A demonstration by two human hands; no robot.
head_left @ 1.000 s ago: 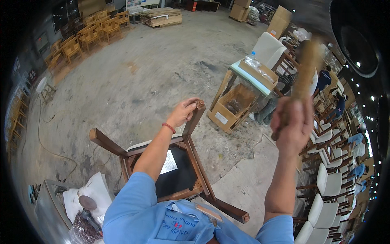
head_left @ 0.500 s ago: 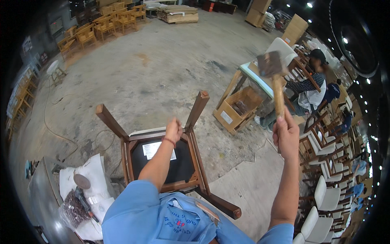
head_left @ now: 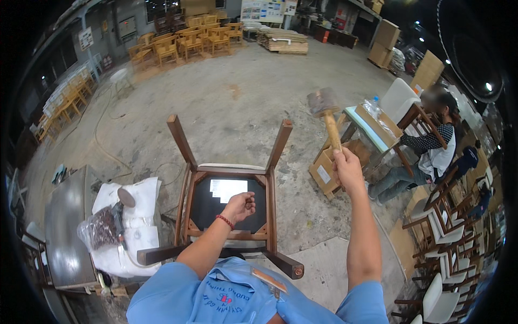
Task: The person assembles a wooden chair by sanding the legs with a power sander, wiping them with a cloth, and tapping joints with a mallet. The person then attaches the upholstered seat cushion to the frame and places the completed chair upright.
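Observation:
A wooden chair (head_left: 268, 216) lies upside down in front of me, legs pointing up. Its dark underside carries white paper labels (head_left: 229, 189). Over that underside, beside the labels, is my left hand (head_left: 240, 209), fingers curled; whatever they hold, if anything, is too small to make out. My right hand (head_left: 349, 171) is closed around the wooden handle of a mallet (head_left: 324, 102), held raised to the right of the chair with its dark, blurred head up.
To the left, a metal-topped table (head_left: 67, 232) adjoins white wrapping (head_left: 141, 227) bearing a plastic bag of small dark parts (head_left: 100, 229) and a tool. At right, a person (head_left: 437, 135) sits by a small table with cardboard boxes (head_left: 326, 173). White-seated chairs (head_left: 442, 297) line the right.
My left hand has drawn back from the chair's far rail to over its underside. The mallet remains in my right hand, and the view has tilted up and shifted left.

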